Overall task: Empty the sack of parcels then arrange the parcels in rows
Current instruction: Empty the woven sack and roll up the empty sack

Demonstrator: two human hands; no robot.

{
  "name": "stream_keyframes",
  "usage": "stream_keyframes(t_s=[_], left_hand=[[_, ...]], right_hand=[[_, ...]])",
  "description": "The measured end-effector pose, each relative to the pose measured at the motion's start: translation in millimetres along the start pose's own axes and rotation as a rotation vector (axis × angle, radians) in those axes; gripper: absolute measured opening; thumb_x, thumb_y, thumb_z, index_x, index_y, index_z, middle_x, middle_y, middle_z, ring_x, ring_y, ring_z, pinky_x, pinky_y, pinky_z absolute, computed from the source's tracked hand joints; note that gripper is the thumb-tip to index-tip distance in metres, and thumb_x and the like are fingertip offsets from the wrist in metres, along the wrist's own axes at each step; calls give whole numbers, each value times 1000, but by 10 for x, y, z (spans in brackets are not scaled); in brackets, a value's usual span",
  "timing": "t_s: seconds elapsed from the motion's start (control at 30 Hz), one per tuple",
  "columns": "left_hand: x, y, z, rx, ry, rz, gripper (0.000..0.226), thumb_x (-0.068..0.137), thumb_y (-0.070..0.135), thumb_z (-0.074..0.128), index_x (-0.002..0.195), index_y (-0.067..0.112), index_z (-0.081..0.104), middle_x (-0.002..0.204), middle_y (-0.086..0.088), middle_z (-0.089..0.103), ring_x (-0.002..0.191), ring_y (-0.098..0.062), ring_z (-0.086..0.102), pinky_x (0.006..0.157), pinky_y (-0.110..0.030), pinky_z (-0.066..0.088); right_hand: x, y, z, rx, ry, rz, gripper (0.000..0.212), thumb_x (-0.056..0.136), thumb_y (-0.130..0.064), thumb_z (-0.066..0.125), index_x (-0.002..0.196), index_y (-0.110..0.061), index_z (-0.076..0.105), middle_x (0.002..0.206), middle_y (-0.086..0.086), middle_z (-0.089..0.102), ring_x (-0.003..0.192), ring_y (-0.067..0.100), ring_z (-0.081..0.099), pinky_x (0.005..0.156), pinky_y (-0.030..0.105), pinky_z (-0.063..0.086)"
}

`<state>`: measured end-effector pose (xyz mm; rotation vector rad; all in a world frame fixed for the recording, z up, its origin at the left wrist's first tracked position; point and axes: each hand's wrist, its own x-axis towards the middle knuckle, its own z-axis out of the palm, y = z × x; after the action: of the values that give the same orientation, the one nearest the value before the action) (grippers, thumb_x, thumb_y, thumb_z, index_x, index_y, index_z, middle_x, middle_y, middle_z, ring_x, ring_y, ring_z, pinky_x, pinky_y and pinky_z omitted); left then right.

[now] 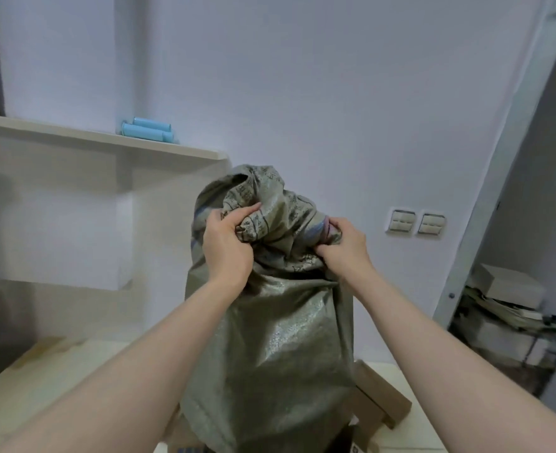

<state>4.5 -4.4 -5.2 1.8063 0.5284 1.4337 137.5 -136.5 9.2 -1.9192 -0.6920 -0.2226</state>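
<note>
A grey-green woven sack (280,338) with faint printed text is held up in the middle of the view, its bunched end on top. My left hand (227,243) grips a fold of the fabric at the upper left. My right hand (345,245) clutches the bunched fabric at the upper right. Brown cardboard parcels (381,403) lie on the pale table beneath the sack's lower end, partly hidden by it. What is inside the sack cannot be seen.
The pale table (41,380) runs along the bottom. A wall shelf (106,138) at the left carries light-blue rolls (147,130). Two wall switches (415,222) sit at the right. Past a door frame, a dark rack (512,325) holds boxes and papers.
</note>
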Motion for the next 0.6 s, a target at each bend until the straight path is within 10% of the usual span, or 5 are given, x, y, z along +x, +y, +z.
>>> stream_keyframes(t_s=[0.17,0.47,0.6], left_hand=[[-295,-143,157,57,-223,-21,79,77,-9,57,141,35,47,144,-8,22,137,-24,20,108,-17,11],[-454,-383,111,67,-505,104,48,86,10,59,119,43,64,140,2,36,129,-11,38,99,-19,32],[-350,-367,19,217,-164,167,61,71,41,72,125,39,44,127,3,31,118,-17,44,101,-41,42]], right_hand=[[-130,-151,80,622,-354,169,71,75,-38,81,131,-12,45,120,6,64,105,22,67,83,35,57],[-177,235,166,167,-63,167,54,73,-3,81,119,-17,56,111,5,65,99,21,62,95,37,50],[-120,312,132,-104,5,75,41,73,-14,79,103,-34,59,111,5,66,106,25,60,95,35,46]])
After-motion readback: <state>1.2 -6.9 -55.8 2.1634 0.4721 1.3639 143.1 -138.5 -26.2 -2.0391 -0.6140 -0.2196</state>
